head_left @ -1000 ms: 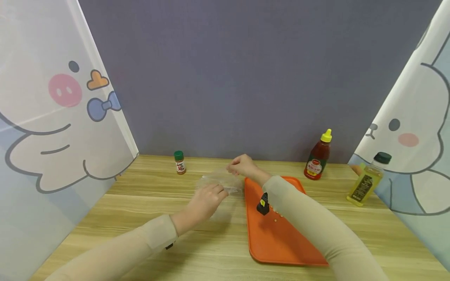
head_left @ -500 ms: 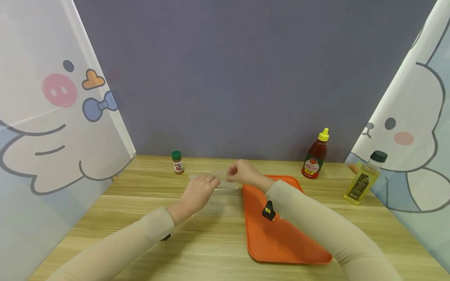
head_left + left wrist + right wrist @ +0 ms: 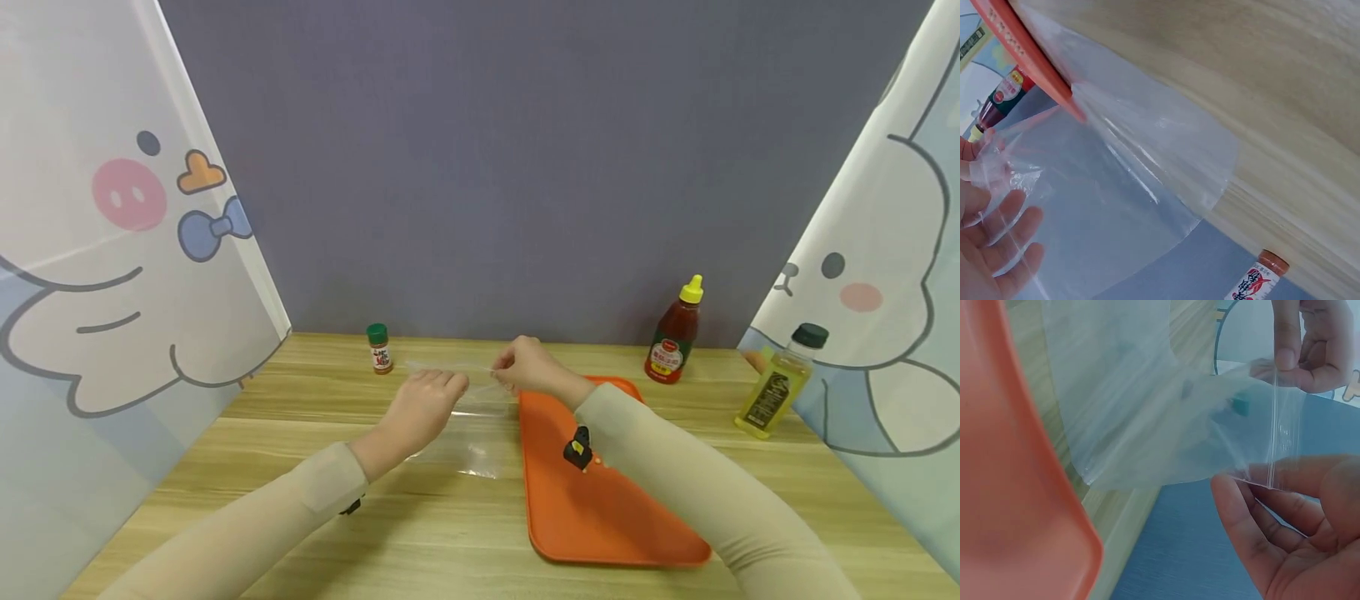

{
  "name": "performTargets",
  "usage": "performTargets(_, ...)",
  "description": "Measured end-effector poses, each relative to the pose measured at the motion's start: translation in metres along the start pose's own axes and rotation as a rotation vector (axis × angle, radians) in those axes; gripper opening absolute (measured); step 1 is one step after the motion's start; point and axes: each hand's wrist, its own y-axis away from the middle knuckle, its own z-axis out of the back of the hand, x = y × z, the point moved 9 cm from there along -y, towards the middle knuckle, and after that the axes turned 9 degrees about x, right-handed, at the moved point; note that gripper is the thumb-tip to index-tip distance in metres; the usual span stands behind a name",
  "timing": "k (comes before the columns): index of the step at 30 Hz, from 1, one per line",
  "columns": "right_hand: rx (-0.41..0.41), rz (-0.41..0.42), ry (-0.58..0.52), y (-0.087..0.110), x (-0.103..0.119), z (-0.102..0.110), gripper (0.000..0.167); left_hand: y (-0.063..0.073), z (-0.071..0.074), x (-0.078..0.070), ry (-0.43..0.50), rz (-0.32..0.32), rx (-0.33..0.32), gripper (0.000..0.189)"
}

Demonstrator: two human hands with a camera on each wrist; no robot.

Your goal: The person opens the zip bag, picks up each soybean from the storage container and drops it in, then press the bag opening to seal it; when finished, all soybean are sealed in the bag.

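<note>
A clear plastic zip bag (image 3: 476, 446) is held by its mouth between both hands, its body hanging down toward the table. My left hand (image 3: 423, 407) pinches the left corner of the mouth, the thumb and a finger meeting on the film in the right wrist view. At the opposite corner my right hand (image 3: 531, 367) pinches the edge near the zip strip (image 3: 1274, 431). Slack film (image 3: 1166, 131) spreads over the table in the left wrist view. The bag looks flat, with nothing visible inside.
An orange tray (image 3: 600, 533) lies right of the bag, under the right forearm, with a few small pale pieces (image 3: 597, 460) on it. A green-capped spice jar (image 3: 381, 352) stands back left. A red sauce bottle (image 3: 671, 343) and an oil bottle (image 3: 776, 390) stand at right.
The left hand has moved left and slightly up, away from the right hand. The crumpled bag has spread out between the hands, and its lower part now hangs in view.
</note>
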Motion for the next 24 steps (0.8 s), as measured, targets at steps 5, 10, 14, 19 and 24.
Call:
performTargets(5,-0.068,-0.012,0.072,0.002,0.002,0.006,0.011,0.000,0.001,-0.005,-0.011,-0.007,0.027,0.018)
performTargets(10,-0.121,-0.059,0.060,0.004,-0.003,0.006,0.013,0.001,0.004,-0.012,0.021,-0.028,0.045,0.019)
performTargets(14,-0.119,-0.074,0.000,0.005,-0.008,0.001,0.012,0.001,0.002,-0.011,0.117,-0.011,0.119,0.014)
performTargets(19,-0.117,-0.059,-0.017,0.004,-0.011,-0.002,0.012,0.000,-0.004,0.002,0.289,0.071,0.198,0.010)
performTargets(24,-0.107,-0.047,-0.013,0.004,-0.011,-0.003,0.013,-0.005,0.003,0.021,0.367,0.096,0.106,0.006)
